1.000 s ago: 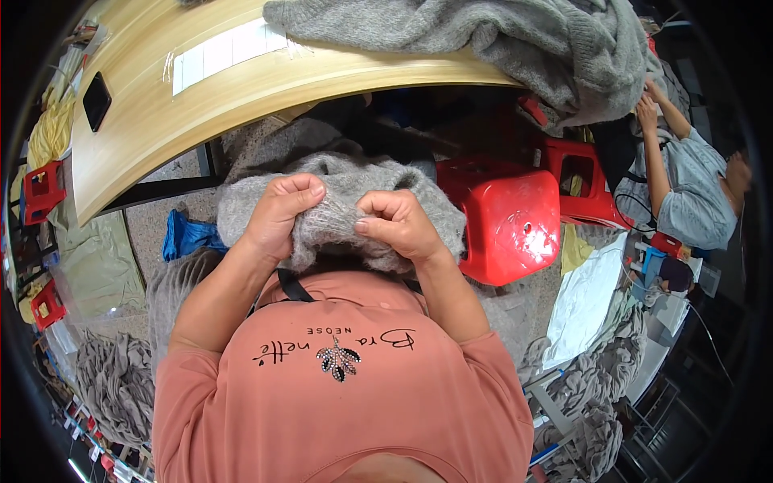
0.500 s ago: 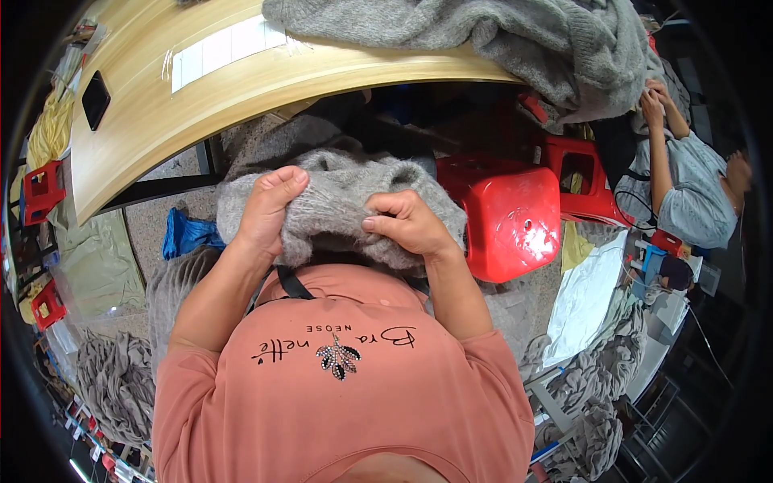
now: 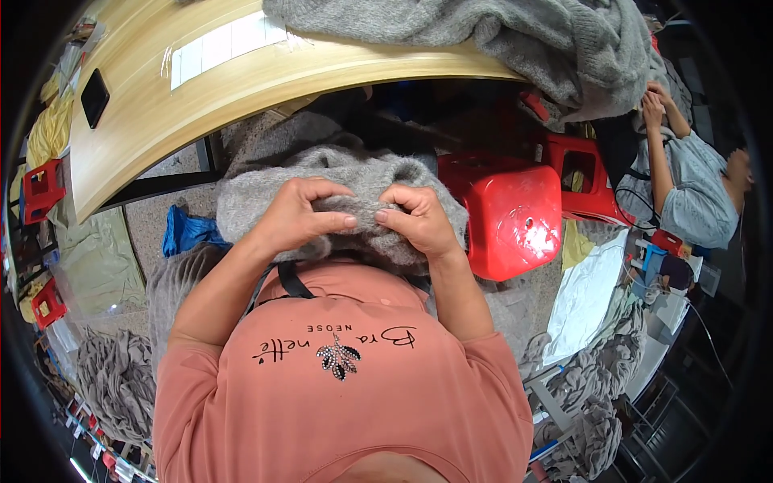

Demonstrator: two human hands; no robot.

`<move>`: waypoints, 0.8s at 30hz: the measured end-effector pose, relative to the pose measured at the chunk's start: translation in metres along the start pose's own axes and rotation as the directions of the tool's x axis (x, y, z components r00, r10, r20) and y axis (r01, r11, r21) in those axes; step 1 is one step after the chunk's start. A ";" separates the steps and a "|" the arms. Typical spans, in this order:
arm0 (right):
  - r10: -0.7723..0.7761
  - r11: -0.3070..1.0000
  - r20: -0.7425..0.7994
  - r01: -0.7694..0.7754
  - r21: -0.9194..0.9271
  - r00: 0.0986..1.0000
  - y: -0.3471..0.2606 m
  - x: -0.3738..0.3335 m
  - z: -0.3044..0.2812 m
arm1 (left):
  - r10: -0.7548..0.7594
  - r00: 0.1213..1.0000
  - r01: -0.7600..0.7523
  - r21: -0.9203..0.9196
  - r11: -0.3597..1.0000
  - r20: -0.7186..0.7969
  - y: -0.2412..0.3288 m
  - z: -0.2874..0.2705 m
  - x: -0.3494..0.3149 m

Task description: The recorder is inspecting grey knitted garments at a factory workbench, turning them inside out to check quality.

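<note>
A grey fuzzy knitted garment (image 3: 250,197) lies bunched across my lap. My left hand (image 3: 296,219) is closed on it, thumb stretched toward the right and fingers curled over the knit. Close beside it, my right hand (image 3: 420,223) pinches the same garment between thumb and bent fingers. A short stretch of knit runs between the two thumbs. Some fingertips are hidden in the folds.
Ahead is a wooden table (image 3: 362,63) with a black phone (image 3: 95,98), white paper strips (image 3: 225,50) and more grey knitwear (image 3: 555,40). At right stands a red plastic stool (image 3: 515,221); beyond it sits another person (image 3: 692,185). A blue bag (image 3: 189,231) lies left.
My left hand has moved right along the garment, close to my right hand. My right hand has shifted slightly, its thumb now facing the left thumb.
</note>
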State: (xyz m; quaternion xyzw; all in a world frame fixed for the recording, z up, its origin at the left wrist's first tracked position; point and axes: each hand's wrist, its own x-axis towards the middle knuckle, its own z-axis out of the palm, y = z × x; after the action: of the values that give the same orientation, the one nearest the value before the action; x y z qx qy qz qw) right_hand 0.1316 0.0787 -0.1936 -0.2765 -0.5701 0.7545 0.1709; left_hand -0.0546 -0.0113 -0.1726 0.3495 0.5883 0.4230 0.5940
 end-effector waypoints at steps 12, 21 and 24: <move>0.062 0.998 -0.180 -0.056 0.039 0.982 0.012 -0.001 -0.001 | -0.111 0.992 0.121 -0.193 0.974 0.063 0.000 0.008 0.001; -0.181 0.946 0.021 0.180 -0.270 0.983 -0.009 0.005 0.012 | -0.143 0.989 0.145 -0.107 0.984 0.030 0.001 0.008 -0.002; -0.213 0.880 0.107 0.238 -0.412 0.971 -0.001 0.007 0.014 | -0.125 0.992 0.122 -0.142 0.982 -0.012 -0.002 0.011 -0.002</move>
State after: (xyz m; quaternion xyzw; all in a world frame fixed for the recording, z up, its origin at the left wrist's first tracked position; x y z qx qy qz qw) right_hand 0.1171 0.0720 -0.1911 -0.2165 -0.7525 0.5963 0.1770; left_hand -0.0431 -0.0133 -0.1727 0.2651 0.5835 0.4295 0.6362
